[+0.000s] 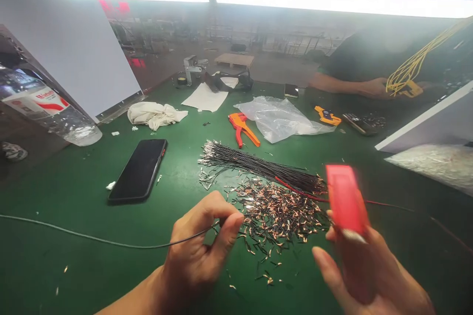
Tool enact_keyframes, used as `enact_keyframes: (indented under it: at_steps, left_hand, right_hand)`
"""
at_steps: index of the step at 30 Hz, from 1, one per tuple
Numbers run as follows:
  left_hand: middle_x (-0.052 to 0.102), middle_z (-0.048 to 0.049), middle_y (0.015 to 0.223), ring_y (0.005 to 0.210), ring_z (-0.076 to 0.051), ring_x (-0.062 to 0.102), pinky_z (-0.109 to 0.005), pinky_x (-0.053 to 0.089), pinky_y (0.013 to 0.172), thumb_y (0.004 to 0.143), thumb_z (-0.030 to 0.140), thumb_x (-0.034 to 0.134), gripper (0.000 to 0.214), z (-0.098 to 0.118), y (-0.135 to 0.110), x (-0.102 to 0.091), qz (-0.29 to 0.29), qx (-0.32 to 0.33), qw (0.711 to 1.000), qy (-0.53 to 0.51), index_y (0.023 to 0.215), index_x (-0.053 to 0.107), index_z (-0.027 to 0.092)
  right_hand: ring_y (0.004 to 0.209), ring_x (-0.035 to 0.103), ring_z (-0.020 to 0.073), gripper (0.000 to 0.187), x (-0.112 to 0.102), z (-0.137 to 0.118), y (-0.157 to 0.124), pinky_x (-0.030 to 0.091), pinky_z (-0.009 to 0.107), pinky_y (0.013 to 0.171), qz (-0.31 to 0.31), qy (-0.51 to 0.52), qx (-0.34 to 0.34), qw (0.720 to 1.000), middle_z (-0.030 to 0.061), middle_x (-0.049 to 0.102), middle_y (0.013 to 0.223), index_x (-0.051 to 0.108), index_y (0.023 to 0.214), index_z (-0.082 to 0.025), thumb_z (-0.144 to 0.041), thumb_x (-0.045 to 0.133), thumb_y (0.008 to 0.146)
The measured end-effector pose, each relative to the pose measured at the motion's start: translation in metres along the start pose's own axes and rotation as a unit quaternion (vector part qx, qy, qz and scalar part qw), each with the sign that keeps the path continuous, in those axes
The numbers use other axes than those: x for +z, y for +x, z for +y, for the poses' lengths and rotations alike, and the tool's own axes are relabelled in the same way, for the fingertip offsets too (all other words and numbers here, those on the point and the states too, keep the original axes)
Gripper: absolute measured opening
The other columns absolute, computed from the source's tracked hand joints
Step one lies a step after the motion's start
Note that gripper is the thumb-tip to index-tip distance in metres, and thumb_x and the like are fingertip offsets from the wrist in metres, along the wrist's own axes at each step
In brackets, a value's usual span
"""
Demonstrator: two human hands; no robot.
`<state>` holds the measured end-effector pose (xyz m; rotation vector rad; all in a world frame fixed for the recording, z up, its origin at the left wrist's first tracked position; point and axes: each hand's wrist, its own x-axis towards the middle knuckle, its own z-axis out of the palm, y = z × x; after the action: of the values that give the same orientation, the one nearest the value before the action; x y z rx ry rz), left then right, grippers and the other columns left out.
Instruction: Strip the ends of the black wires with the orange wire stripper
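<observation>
A thin dark wire (121, 245) runs in from the left edge to my left hand (201, 241), which pinches it between thumb and fingers. My right hand (373, 270) is wrapped round a red-handled wire stripper (343, 194), somewhat blurred, with its thumb apart from the handle. Between and beyond my hands lies a heap of short black-and-copper wire scraps (281, 211). Just behind it is a bundle of black wires (254, 160) with silvery terminals at the left end. A red wire (388, 204) crosses the bundle's right end and passes behind the stripper.
A phone (138, 170) and a white cloth (157, 114) lie left. Behind the wires are an orange-red wire stripper (244, 129) and a plastic bag (283, 117). A bottle (48, 106) stands at far left. Opposite, a person's hand (375, 87) holds a yellow tool with yellow wires.
</observation>
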<state>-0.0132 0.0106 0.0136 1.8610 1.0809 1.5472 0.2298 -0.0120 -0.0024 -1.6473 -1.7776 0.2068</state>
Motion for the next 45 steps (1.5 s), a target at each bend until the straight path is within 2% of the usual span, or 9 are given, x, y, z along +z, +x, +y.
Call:
enact_keyframes:
  at_steps: [2,5,11,16,19,25,28,36,45]
  left_hand:
    - [0.052,0.0034,0.070,0.062,-0.009,0.049,-0.022,0.041,0.056,0.093,0.006,0.055,0.014,0.000,0.000,0.000,0.014,0.001,1.000,0.007,0.090,0.059,0.020]
    - [0.052,0.0032,0.070,0.063,-0.009,0.050,-0.022,0.042,0.056,0.092,0.005,0.055,0.015,0.000,0.000,-0.001,0.025,0.006,1.000,0.009,0.091,0.060,0.020]
    - [0.055,0.0023,0.071,0.064,-0.011,0.053,-0.024,0.044,0.057,0.090,0.004,0.055,0.019,0.001,-0.002,0.000,0.012,0.018,1.000,-0.008,0.094,0.061,0.021]
    - [0.057,0.0010,0.072,0.064,-0.011,0.053,-0.024,0.045,0.056,0.088,0.001,0.055,0.022,0.003,-0.006,0.007,-0.010,0.038,0.999,-0.015,0.097,0.062,0.020]
    - [0.061,-0.0003,0.074,0.065,-0.012,0.054,-0.024,0.046,0.058,0.086,-0.002,0.057,0.025,0.004,-0.011,0.012,-0.036,0.051,0.998,-0.022,0.100,0.063,0.019]
    - [0.063,-0.0003,0.075,0.066,-0.011,0.055,-0.024,0.048,0.062,0.087,-0.002,0.056,0.025,0.003,-0.019,0.020,-0.068,0.029,0.996,-0.039,0.100,0.062,0.019]
    - [0.063,-0.0015,0.074,0.067,-0.013,0.057,-0.024,0.050,0.062,0.088,0.000,0.056,0.023,0.001,-0.022,0.022,-0.094,0.034,0.994,-0.051,0.100,0.062,0.019]
    - [0.066,-0.0043,0.076,0.068,-0.015,0.060,-0.026,0.051,0.060,0.088,0.003,0.056,0.023,0.003,-0.023,0.022,-0.118,0.024,0.992,-0.040,0.103,0.064,0.019]
    - [0.062,-0.0018,0.070,0.060,-0.013,0.055,-0.025,0.047,0.056,0.086,0.000,0.057,0.028,-0.003,-0.023,0.021,-0.164,0.121,0.979,0.020,0.108,0.061,0.017]
  right_hand:
    - [0.079,0.072,0.0310,0.037,0.000,0.014,0.009,0.053,0.046,0.068,-0.044,-0.084,-0.025,0.995,0.0067,0.074,0.097,0.056,0.122,-0.031,-0.049,0.058,0.090]
    - [0.079,0.073,0.0301,0.047,0.008,0.030,0.010,0.052,0.042,0.064,-0.066,-0.189,-0.168,0.965,0.0080,0.075,0.094,0.055,0.123,-0.023,-0.050,0.066,0.086]
    - [0.069,0.069,0.0289,0.064,0.026,0.026,0.001,0.049,0.039,0.058,-0.085,-0.220,-0.288,0.928,0.0095,0.069,0.086,0.059,0.120,-0.015,-0.054,0.079,0.073]
    - [0.084,0.069,0.0359,0.064,0.024,0.010,-0.002,0.054,0.048,0.063,-0.068,-0.162,-0.231,0.957,0.0179,0.069,0.103,0.059,0.125,-0.015,-0.050,0.079,0.075]
    - [0.101,0.067,0.0294,0.039,0.020,-0.006,-0.006,0.055,0.046,0.081,-0.057,0.037,-0.150,0.986,0.0114,0.069,0.113,0.055,0.131,-0.024,-0.030,0.063,0.093]
    - [0.093,0.069,0.0155,0.034,0.025,-0.033,-0.015,0.054,0.030,0.089,-0.067,0.326,-0.037,0.942,-0.0031,0.073,0.096,0.062,0.120,-0.034,-0.013,0.058,0.094]
    - [0.088,0.069,0.0152,0.035,0.030,-0.036,-0.015,0.056,0.030,0.085,-0.035,0.334,-0.008,0.942,-0.0018,0.072,0.093,0.062,0.119,-0.032,-0.010,0.058,0.092]
    - [0.064,0.066,0.0171,0.027,0.025,-0.039,-0.003,0.051,0.037,0.072,0.002,0.292,-0.115,0.950,-0.0011,0.070,0.072,0.065,0.094,-0.025,-0.002,0.056,0.083]
    - [0.066,0.063,0.0164,0.030,0.024,-0.039,-0.003,0.051,0.035,0.065,-0.023,0.344,-0.128,0.930,-0.0007,0.065,0.074,0.060,0.094,-0.024,0.001,0.052,0.079]
